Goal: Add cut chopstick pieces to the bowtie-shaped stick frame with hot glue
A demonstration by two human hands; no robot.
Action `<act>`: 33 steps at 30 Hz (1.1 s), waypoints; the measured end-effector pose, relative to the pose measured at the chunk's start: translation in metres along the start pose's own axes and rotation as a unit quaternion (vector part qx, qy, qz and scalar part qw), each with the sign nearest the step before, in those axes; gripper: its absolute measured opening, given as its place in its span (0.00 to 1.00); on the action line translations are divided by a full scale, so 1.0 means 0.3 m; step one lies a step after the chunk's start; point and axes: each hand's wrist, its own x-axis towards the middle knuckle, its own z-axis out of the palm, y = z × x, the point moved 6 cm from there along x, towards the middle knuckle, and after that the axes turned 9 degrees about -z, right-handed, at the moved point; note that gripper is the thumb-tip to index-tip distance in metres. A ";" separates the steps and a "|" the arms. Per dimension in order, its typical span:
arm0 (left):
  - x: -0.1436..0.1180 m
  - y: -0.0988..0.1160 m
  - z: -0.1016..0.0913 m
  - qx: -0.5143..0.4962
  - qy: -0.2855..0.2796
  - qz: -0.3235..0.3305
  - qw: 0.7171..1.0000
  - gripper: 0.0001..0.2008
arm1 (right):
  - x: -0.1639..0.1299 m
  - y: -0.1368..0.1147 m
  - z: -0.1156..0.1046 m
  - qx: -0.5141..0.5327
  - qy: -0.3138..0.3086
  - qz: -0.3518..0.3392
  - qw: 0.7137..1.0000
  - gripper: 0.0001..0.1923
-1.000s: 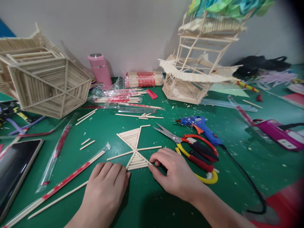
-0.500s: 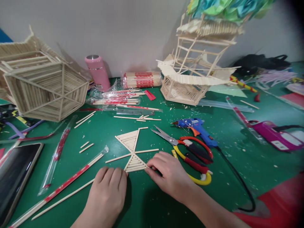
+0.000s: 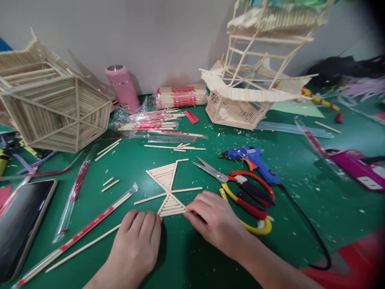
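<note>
On the green table lies a flat frame of glued wooden sticks point(image 3: 173, 204), with two opposite wedges filled by rows of short sticks and longer sticks crossing at the centre. At the near wedge's left corner, the curled fingers of my left hand point(image 3: 135, 241) are closed on the stick end. My right hand point(image 3: 212, 218) pinches the right corner of that same wedge between thumb and index finger. A loose long stick point(image 3: 87, 245) runs out from beside my left hand. Scissors point(image 3: 240, 188) with red and yellow handles lie just beyond my right hand.
A blue glue gun point(image 3: 252, 160) rests behind the scissors, its black cord trailing right. Two stick-built models, one hexagonal point(image 3: 75, 116) and one towered point(image 3: 240, 96), stand at the back. Also about are a pink flask point(image 3: 124, 90), wrapped chopsticks point(image 3: 182, 97) and a phone point(image 3: 27, 224).
The camera view has turned and dipped slightly, so the background things shift in the picture. Both hands stay at the same corners of the stick frame.
</note>
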 end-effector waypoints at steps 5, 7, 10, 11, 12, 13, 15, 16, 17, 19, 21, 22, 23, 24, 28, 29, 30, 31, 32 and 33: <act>0.003 -0.010 -0.005 0.000 -0.004 -0.001 1.000 0.17 | -0.001 0.000 0.004 -0.003 -0.001 0.001 1.000 0.10; 0.003 -0.018 -0.005 -0.005 -0.010 0.001 1.000 0.15 | -0.001 0.000 0.003 -0.004 -0.001 0.002 1.000 0.10; 0.002 -0.022 -0.001 -0.009 -0.032 0.017 0.999 0.09 | -0.001 0.000 0.001 -0.008 -0.002 0.005 1.000 0.11; 0.002 -0.022 -0.001 -0.007 -0.037 0.022 0.999 0.09 | -0.001 0.000 0.001 -0.010 -0.004 0.006 1.000 0.11; 0.003 -0.021 -0.001 -0.004 -0.042 0.028 0.999 0.09 | -0.002 -0.001 0.000 -0.011 -0.005 0.006 1.000 0.11; 0.004 -0.018 -0.001 0.001 -0.050 0.036 0.998 0.09 | -0.002 -0.002 0.000 -0.012 -0.008 0.006 1.000 0.12; 0.009 -0.011 0.001 0.018 -0.065 0.051 0.996 0.10 | -0.002 -0.004 -0.001 -0.016 -0.012 0.006 1.000 0.12; 0.012 -0.006 0.002 0.026 -0.072 0.060 0.995 0.10 | -0.001 -0.005 -0.002 -0.018 -0.014 0.006 1.000 0.13; 0.016 -0.001 0.003 0.035 -0.081 0.069 0.994 0.10 | -0.001 -0.005 -0.002 -0.020 -0.017 0.006 1.000 0.13; 0.028 0.006 0.008 0.052 -0.102 0.077 0.990 0.09 | 0.001 -0.006 -0.004 -0.026 -0.020 0.006 0.999 0.14; 0.041 0.014 0.015 0.071 -0.130 0.083 0.985 0.10 | 0.002 -0.008 -0.005 -0.032 -0.022 0.006 0.999 0.14; 0.047 0.018 0.017 0.083 -0.142 0.085 0.983 0.10 | 0.002 -0.008 -0.005 -0.034 -0.023 0.006 0.999 0.15; 0.052 0.025 0.017 0.092 -0.149 0.088 0.981 0.11 | 0.001 -0.009 -0.005 -0.037 -0.024 0.005 0.999 0.15; 0.057 0.033 0.017 0.098 -0.154 0.092 0.979 0.12 | 0.001 -0.010 -0.005 -0.039 -0.024 0.005 0.999 0.15; 0.074 0.052 0.015 0.120 -0.169 0.059 0.977 0.12 | 0.000 -0.013 -0.003 -0.048 -0.024 0.002 0.999 0.15; 0.075 0.054 0.017 0.124 -0.175 0.047 0.976 0.11 | 0.000 -0.013 -0.002 -0.050 -0.023 0.001 0.998 0.15; 0.077 0.055 0.017 0.126 -0.179 0.036 0.975 0.10 | 0.001 -0.013 -0.002 -0.051 -0.022 -0.001 0.998 0.15; 0.077 0.058 0.019 0.126 -0.183 0.031 0.974 0.10 | 0.002 -0.013 -0.002 -0.052 -0.021 -0.003 0.998 0.15; 0.076 0.060 0.020 0.126 -0.188 0.029 0.974 0.09 | 0.003 -0.013 -0.001 -0.053 -0.020 -0.005 0.998 0.15; 0.076 0.061 0.021 0.128 -0.191 0.027 0.973 0.08 | 0.003 -0.012 -0.001 -0.054 -0.019 -0.007 0.998 0.14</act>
